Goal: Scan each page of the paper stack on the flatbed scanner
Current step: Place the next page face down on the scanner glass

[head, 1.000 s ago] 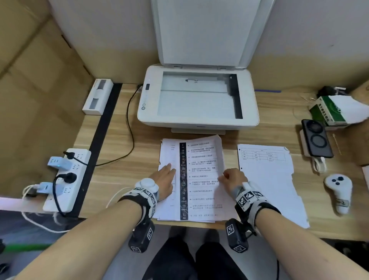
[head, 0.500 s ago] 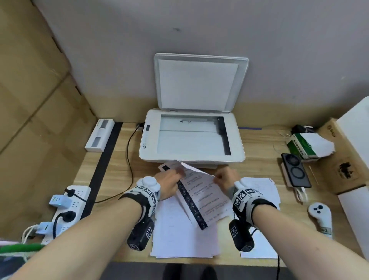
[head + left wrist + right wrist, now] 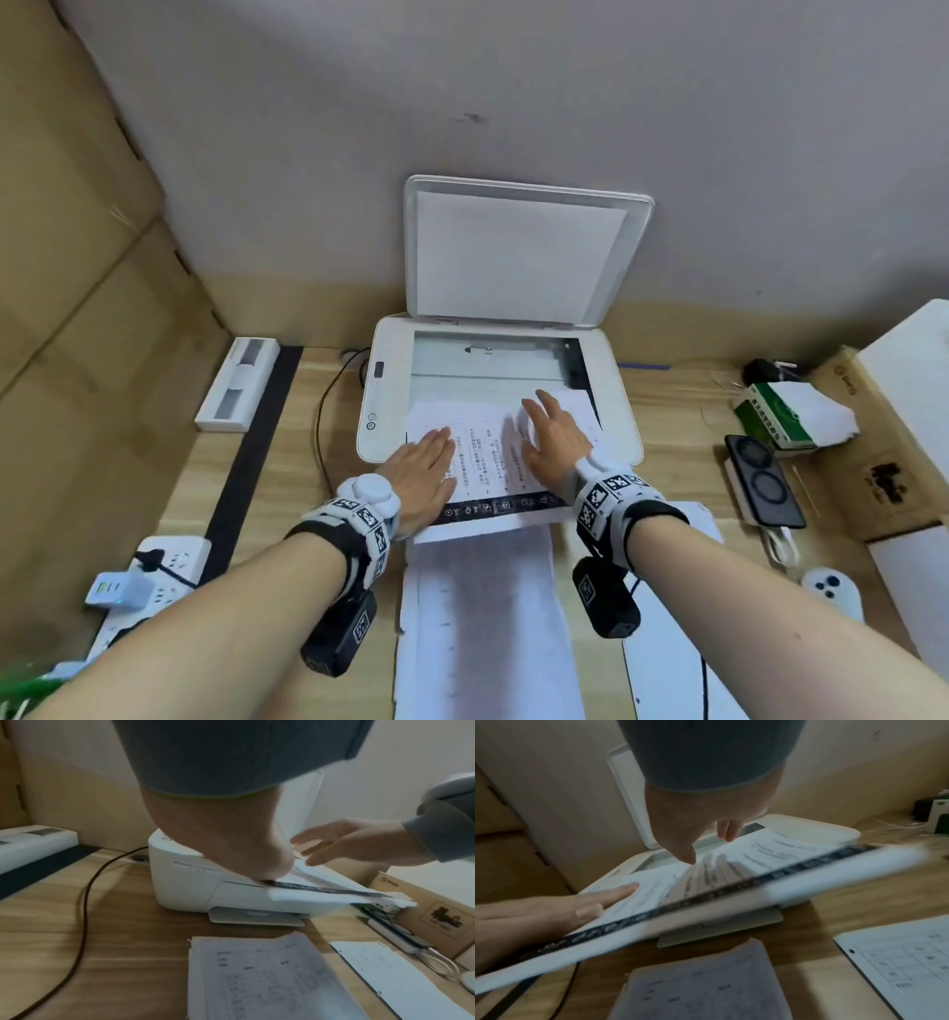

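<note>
The white flatbed scanner [image 3: 621,390] stands at the back of the desk with its lid [image 3: 518,252] raised upright. A printed page [image 3: 488,462] with a black strip along its near edge lies half on the glass, its near part overhanging the front. My left hand [image 3: 426,467] lies flat on the page's left side, fingers straight. My right hand [image 3: 552,437] rests on its right side with fingers spread and straight. The paper stack [image 3: 482,616] lies on the desk below the page. In the wrist views the page [image 3: 770,858] slopes down off the scanner [image 3: 185,874].
A single sheet [image 3: 667,668] lies right of the stack. At the right are a phone [image 3: 765,480], a white controller [image 3: 832,591], a green-and-white box [image 3: 791,411] and cardboard boxes. A power strip [image 3: 154,580] and black cable [image 3: 321,426] sit at the left.
Both hands lifted the top page off the stack, carried it forward and laid it on the scanner glass; the pinching fingers are now flat on it. The head view tilted up.
</note>
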Motion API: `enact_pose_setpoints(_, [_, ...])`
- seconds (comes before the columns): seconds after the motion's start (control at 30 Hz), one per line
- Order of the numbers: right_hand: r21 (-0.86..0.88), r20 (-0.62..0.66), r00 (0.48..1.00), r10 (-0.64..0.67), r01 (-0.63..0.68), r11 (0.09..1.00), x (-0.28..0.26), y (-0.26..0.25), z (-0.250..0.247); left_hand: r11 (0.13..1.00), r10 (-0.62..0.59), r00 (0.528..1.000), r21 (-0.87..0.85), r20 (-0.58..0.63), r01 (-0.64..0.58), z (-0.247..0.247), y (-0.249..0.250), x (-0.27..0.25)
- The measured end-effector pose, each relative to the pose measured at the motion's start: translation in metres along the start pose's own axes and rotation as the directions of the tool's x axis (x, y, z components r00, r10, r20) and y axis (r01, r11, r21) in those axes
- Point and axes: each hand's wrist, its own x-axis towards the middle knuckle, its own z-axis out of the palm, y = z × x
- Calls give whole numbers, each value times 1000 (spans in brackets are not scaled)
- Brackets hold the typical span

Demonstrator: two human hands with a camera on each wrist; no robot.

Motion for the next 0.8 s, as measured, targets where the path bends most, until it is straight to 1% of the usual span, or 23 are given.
enact_pose_setpoints(0.07, [-21,32,999,37,-37,999,1,19,10,999,-22,1000,-24,9,22,2,-5,10])
enact_pose_setpoints(0.13, [-51,54,998,24,-21,998,-2,37,19,999,-32,999,-23,20,33,-3,-7,18])
enact_pose_setpoints(0.2, [-107,75,997,5,3,994,8,51,26,998,-63,998,-23,14,64,-10,-9,31])
enact_pose_setpoints(0.37, [-154,41,999,15,-9,988,34,54,26,986,-160,987,-45,33,161,-19,-11,62])
enact_pose_setpoints(0.47, [-161,41,999,24,-17,987,50,55,24,976,-214,977,-38,9,215,-20,-19,88])
enact_pose_setpoints(0.6, [-168,-10,1000,10,-12,986,68,61,28,964,-266,963,-2,-41,266,-15,-21,116])
enact_pose_setpoints(0.67, [-172,-50,999,2,-10,985,73,63,27,962,-269,958,14,-104,272,-11,-22,120])
enact_pose_setpoints(0.8, [-164,-28,999,-16,11,986,91,67,27,955,-293,946,7,-139,297,-8,-26,130])
